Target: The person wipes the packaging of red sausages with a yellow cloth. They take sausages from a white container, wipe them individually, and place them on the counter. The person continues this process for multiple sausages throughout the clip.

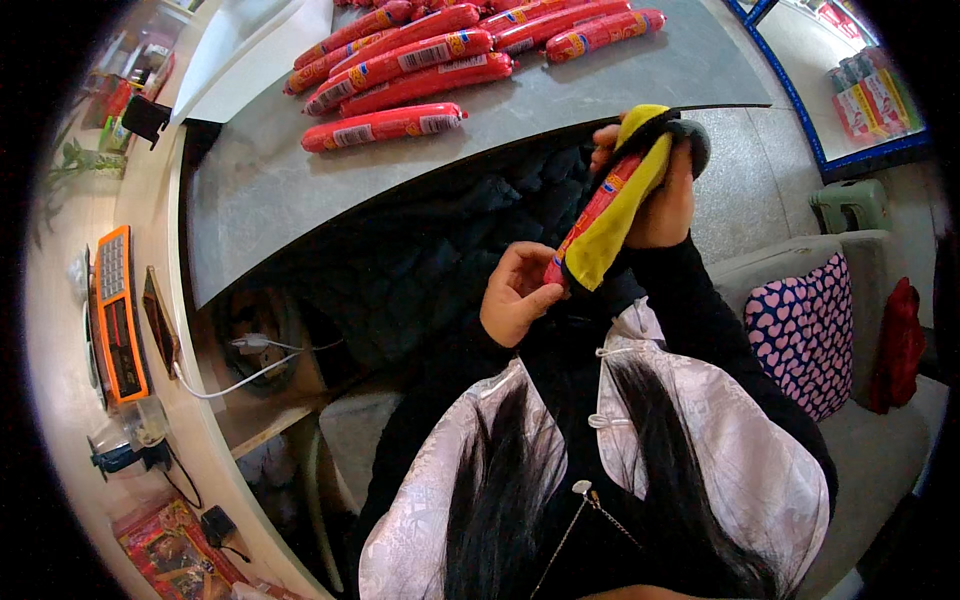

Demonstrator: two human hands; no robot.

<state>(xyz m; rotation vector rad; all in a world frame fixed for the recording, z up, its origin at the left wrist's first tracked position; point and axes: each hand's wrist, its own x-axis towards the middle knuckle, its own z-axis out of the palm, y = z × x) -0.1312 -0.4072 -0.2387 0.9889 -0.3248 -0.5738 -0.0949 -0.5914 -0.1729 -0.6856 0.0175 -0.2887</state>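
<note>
My left hand (521, 292) pinches the lower end of a red plastic-wrapped sausage (600, 199), which is held at a slant over my lap. Around its upper part my right hand (664, 199) grips a yellow cloth with a dark side (619, 225), so that end of the sausage is partly hidden. Beyond my hands, on the grey tabletop (262, 202), lies a pile of similar red sausages (405, 64). One sausage (382, 127) lies apart at the near side of the pile, and another (606, 35) is at its right.
A white tray (247, 60) stands at the table's upper left. Along the left counter are an orange calculator-like device with keys (120, 315), a phone (159, 322) with a white cable and a black adapter (217, 525). At right are a patterned cushion (802, 337) and a green stool (851, 206).
</note>
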